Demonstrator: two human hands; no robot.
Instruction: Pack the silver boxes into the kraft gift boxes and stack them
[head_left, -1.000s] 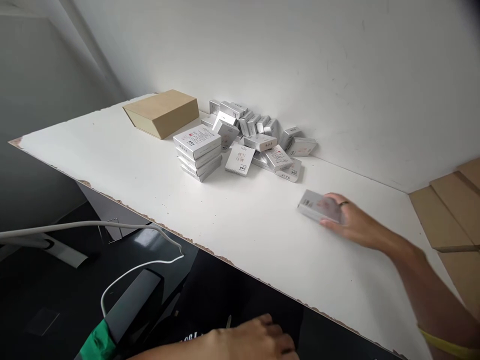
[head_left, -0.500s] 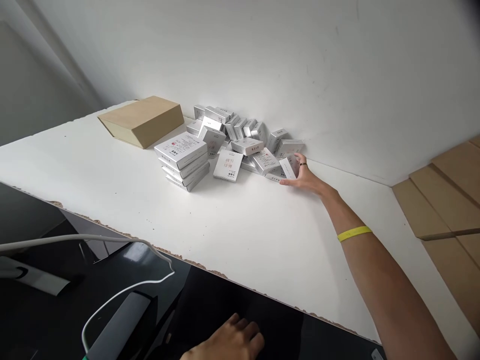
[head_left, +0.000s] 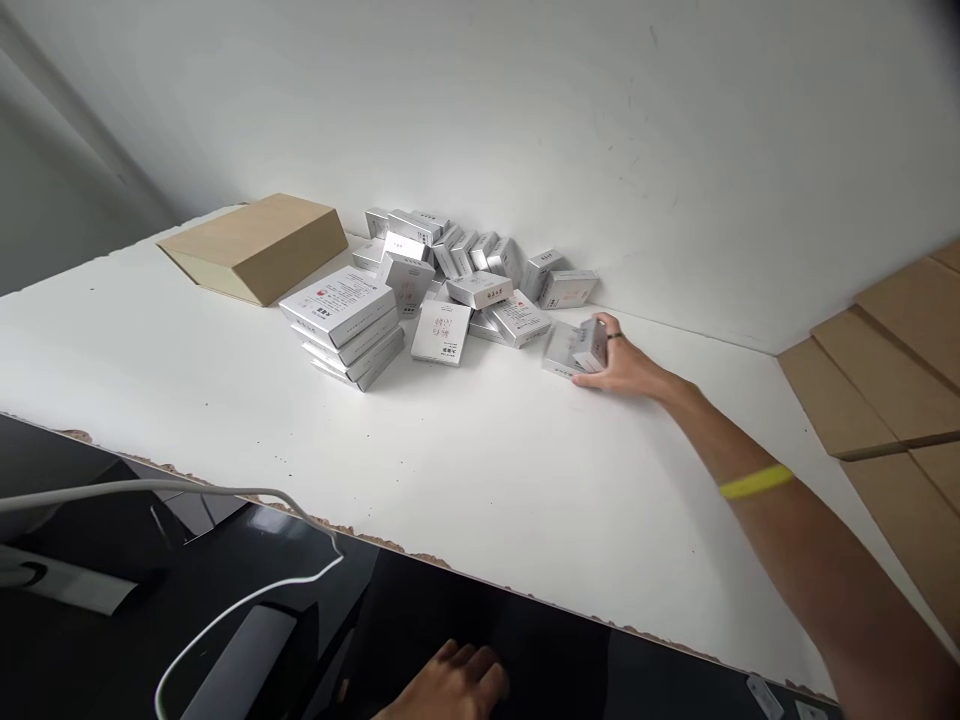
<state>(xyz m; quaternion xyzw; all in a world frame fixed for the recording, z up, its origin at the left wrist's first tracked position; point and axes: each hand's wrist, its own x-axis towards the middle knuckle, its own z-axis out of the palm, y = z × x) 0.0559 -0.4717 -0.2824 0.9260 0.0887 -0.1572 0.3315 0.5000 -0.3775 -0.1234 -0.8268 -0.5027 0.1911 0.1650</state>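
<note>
On the white tabletop [head_left: 450, 450], my right hand [head_left: 616, 362] closes its thumb and fingers around a small upright white carton [head_left: 591, 345]. Another carton [head_left: 559, 352] lies flat just behind it, against the thumb side; whether it is also gripped I cannot tell. To the left spreads a loose heap of similar silvery-white cartons [head_left: 480, 290], some leaning, some flat. A neat stack of cartons [head_left: 341, 305] stands at the heap's front left. Low in the view, my left hand [head_left: 450, 685] rests over a black surface, its fingers loosely bent with nothing seen in them.
A large tan box [head_left: 255, 245] lies at the back left. Several brown cardboard boxes [head_left: 862, 400] are on the right. A white wall [head_left: 525, 120] rises behind the cartons. Below the chipped table edge, a white cable [head_left: 225, 590] crosses dark equipment.
My right hand has drawn the upright carton and the flat one toward me, apart from the heap. A gap now shows between them. My left hand stays low, and the view has shifted slightly.
</note>
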